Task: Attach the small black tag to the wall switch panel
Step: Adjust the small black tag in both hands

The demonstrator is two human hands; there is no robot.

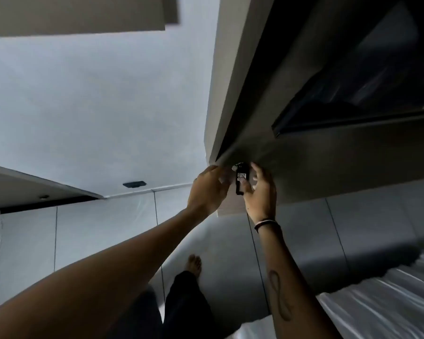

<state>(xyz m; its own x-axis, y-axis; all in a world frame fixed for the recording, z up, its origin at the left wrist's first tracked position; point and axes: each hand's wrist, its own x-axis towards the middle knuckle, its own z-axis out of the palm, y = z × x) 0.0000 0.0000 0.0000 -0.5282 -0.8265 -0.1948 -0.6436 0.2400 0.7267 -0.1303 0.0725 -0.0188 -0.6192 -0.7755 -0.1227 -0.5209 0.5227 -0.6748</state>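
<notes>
A small black tag point(239, 180) with a white label hangs upright against the dark wall panel point(316, 162), just below the panel's left edge. My right hand point(259, 192) holds it, thumb pressed on its front and fingers spread behind. My left hand point(209, 189) reaches in from the left, fingertips curled close to the tag's top left; whether they touch it I cannot tell. A small round pale part point(235, 167) shows at the tag's top. The switch panel itself is hidden behind my hands.
A dark recessed frame point(352, 113) runs above right of my hands. A pale wall point(96, 106) fills the left, with a small black plate point(134, 184) low on it. Below are the tiled floor point(108, 228), my bare foot point(193, 264) and a bed with white sheets point(389, 302).
</notes>
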